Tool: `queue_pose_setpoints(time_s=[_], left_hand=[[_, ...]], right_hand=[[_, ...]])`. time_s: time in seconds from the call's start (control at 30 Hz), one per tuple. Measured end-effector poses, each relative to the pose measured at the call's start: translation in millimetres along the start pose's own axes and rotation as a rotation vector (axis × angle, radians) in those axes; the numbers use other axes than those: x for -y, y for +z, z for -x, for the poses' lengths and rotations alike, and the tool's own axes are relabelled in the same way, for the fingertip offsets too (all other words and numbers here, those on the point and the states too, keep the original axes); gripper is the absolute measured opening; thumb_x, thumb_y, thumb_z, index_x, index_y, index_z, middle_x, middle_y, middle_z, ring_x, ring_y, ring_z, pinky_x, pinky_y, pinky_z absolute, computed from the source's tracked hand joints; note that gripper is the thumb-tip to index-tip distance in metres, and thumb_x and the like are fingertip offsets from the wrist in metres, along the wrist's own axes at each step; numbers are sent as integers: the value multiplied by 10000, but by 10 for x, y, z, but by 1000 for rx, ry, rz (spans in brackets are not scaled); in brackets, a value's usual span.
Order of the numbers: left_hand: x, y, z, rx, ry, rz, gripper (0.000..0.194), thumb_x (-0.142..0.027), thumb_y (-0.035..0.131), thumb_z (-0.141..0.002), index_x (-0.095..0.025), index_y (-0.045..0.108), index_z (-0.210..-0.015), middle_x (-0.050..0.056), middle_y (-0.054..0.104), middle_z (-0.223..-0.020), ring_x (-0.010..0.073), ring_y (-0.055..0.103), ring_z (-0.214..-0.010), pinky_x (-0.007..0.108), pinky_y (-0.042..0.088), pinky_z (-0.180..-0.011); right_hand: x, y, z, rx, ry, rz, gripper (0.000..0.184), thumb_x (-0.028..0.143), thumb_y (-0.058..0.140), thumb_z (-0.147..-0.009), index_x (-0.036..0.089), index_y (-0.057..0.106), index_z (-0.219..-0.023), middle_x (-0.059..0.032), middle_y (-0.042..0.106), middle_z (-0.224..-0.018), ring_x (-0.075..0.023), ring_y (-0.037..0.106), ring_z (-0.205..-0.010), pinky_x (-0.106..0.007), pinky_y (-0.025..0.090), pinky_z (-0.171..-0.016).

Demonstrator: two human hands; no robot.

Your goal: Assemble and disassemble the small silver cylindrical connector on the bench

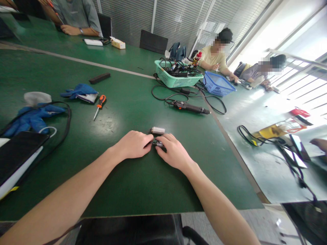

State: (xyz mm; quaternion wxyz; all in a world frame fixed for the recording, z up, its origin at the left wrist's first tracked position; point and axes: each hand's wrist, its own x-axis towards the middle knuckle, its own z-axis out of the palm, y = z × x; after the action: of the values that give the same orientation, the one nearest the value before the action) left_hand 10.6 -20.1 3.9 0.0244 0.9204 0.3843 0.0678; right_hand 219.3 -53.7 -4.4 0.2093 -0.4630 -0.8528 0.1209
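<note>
**Tight two-handed pinch near the front edge**

On a dark green bench [127, 194], the left hand [131, 145] and the right hand [173, 152] curl inward, with their fingers closed from both sides on a small silver-and-dark metal cylinder [158, 144]. That cylinder sits in the middle of the bench's width, in from the front edge. Just beyond the fingers lies a short silver metal cylinder [157, 130], which neither hand touches.

Toward the left edge are a pair of crumpled blue rubber gloves [33, 119], another blue glove [80, 91] and an orange-and-black screwdriver [100, 105]. Up the bench, a black corded electric screwdriver [190, 107] lies in front of a green plastic basket [178, 79] packed with black cables and tools. A blue plastic basket [217, 84] stands just to its right, by the bench's right edge. Farther along, a person in a pale yellow shirt [213, 58] works with both hands at the bench, and a person in a grey T-shirt [76, 13] sits at the far left.
</note>
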Motion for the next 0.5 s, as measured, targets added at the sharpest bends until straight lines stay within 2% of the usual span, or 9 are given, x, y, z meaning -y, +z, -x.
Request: queue_pose_setpoints(time_s=[0.5], left_hand=[[13,7,0,-2,27,11,165,-316,453,-915,-220,581,-874,18,721,-818,204,665,-712,305,390,-593]], right_hand=[[-10,0,-2,3,-3,0,246,246,571,-921,211,619,-1160,-85,644,-1102,-242,567,-1053,-393,505,-938]])
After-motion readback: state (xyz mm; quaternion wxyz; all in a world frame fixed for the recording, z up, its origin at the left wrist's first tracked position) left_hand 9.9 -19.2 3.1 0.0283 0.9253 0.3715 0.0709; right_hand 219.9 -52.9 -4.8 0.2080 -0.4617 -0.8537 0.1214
